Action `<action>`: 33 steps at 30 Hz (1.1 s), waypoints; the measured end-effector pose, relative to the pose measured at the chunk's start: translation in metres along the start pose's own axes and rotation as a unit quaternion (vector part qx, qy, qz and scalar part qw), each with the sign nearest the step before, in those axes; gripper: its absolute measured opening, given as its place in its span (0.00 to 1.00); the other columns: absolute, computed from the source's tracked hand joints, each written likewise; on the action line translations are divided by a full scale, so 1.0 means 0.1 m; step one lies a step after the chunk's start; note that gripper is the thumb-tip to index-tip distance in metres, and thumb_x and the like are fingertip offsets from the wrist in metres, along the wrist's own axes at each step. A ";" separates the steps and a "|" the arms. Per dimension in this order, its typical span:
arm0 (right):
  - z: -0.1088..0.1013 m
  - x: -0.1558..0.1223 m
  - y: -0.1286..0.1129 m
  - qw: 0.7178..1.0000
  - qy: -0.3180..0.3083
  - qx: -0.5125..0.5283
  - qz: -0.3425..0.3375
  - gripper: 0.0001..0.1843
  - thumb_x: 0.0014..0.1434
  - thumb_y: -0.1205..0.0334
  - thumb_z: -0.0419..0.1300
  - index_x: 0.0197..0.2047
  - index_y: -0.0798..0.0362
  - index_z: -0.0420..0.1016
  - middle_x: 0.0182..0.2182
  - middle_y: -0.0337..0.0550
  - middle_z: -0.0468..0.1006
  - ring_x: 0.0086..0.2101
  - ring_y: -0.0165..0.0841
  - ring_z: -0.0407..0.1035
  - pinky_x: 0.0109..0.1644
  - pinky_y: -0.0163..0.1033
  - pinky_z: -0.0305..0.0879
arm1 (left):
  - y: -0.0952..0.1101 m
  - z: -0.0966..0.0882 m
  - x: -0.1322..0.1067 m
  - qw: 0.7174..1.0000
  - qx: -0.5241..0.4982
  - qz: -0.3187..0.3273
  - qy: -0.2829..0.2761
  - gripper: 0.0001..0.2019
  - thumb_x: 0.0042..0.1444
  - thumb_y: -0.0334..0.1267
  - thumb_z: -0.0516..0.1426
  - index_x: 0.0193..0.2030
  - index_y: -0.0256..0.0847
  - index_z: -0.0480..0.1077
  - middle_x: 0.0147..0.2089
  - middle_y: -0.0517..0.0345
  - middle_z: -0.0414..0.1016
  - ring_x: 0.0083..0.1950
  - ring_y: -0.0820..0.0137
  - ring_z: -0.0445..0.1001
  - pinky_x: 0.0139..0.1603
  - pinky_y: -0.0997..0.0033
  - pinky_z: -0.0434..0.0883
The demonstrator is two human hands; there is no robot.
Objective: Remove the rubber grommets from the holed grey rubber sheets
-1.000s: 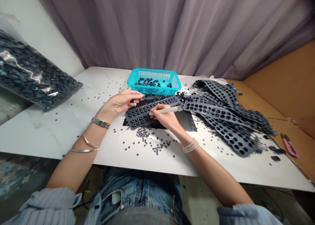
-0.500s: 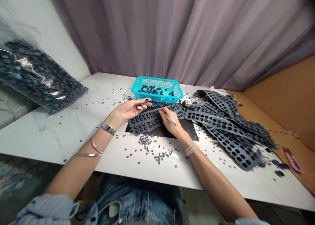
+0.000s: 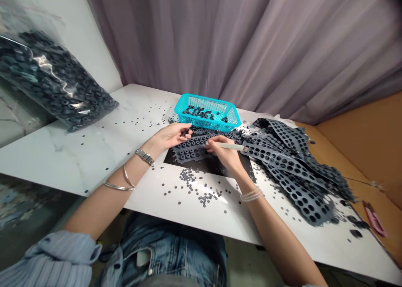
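My left hand (image 3: pixel 172 136) is closed on a small black rubber piece (image 3: pixel 186 132), pinched at the fingertips just in front of the turquoise basket (image 3: pixel 207 124). In my right hand (image 3: pixel 225 153) is a slim white pen-like tool (image 3: pixel 230 146); its outer end points right, and its working tip is hidden by my fingers. Beneath both hands lies a dark grey rubber sheet (image 3: pixel 196 152) with rows of ring-shaped pieces. That sheet rests on a black mat (image 3: pixel 176 156). Several loose black pieces (image 3: pixel 201 112) lie inside the basket.
Punched rubber sheets (image 3: pixel 292 163) full of holes are heaped at the right. Small dark discs (image 3: pixel 188 176) are scattered over the white table (image 3: pixel 132 203). A clear bag of black rings (image 3: pixel 59 81) stands at the left. Pink-handled cutters (image 3: pixel 374 220) lie at the far right.
My left fingers have closed in around the small black piece. The white tool has swung to point further right and shows more of its length. The whole view has shifted slightly.
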State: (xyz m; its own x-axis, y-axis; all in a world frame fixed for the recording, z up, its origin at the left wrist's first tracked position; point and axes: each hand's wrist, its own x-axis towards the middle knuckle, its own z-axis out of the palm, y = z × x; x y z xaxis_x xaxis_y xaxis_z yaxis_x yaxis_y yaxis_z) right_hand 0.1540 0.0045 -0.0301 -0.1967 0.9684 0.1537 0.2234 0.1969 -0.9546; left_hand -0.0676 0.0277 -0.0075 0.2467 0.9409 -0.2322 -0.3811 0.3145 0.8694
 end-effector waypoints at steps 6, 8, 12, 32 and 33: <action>0.08 -0.09 -0.03 0.996 -0.091 -0.010 0.023 0.14 0.56 0.52 0.63 0.33 0.57 0.78 0.31 0.49 0.82 0.32 0.35 0.77 0.40 0.39 0.73 | -0.02 0.09 -0.12 0.929 0.358 0.090 0.023 0.15 0.48 0.21 0.54 0.39 0.40 0.73 0.26 0.58 0.74 0.24 0.74 0.65 0.24 0.75 0.57; 0.11 -0.08 -0.03 0.994 -0.096 -0.046 0.013 0.13 0.57 0.53 0.62 0.33 0.56 0.79 0.31 0.48 0.83 0.32 0.35 0.77 0.38 0.37 0.71 | -0.04 0.11 -0.15 0.886 0.452 0.105 0.020 0.12 0.49 0.24 0.54 0.32 0.40 0.76 0.24 0.58 0.73 0.24 0.73 0.64 0.25 0.73 0.56; 0.13 -0.06 -0.04 0.989 -0.097 -0.113 -0.008 0.13 0.58 0.54 0.61 0.32 0.55 0.80 0.30 0.46 0.83 0.31 0.34 0.75 0.34 0.34 0.66 | -0.09 0.12 -0.18 0.800 0.580 0.154 0.006 0.07 0.50 0.31 0.58 0.26 0.42 0.78 0.24 0.57 0.74 0.26 0.70 0.65 0.28 0.71 0.58; 0.25 -0.09 -0.22 0.980 -0.067 -0.187 -0.022 0.11 0.56 0.62 0.58 0.26 0.55 0.77 0.23 0.41 0.79 0.23 0.29 0.66 0.29 0.34 0.57 | 0.19 0.05 -0.29 0.875 0.468 0.101 -0.074 0.01 0.44 0.31 0.65 0.27 0.40 0.79 0.21 0.61 0.67 0.24 0.74 0.63 0.27 0.71 0.57; 0.25 -0.09 -0.22 0.981 -0.067 -0.181 -0.020 0.11 0.56 0.61 0.58 0.26 0.55 0.77 0.23 0.40 0.78 0.23 0.29 0.66 0.29 0.34 0.57 | 0.26 0.02 -0.30 0.904 0.412 0.104 -0.052 0.02 0.46 0.33 0.66 0.29 0.39 0.79 0.24 0.60 0.69 0.25 0.75 0.63 0.27 0.72 0.58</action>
State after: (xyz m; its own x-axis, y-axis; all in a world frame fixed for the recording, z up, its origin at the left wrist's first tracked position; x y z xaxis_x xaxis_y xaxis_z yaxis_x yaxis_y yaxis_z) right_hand 0.1275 -0.0122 -0.0171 -0.3306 0.9347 0.1305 0.5328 0.2990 -0.7917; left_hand -0.0832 0.0071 0.0227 0.3456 0.9381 -0.0219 0.3525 -0.1082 0.9295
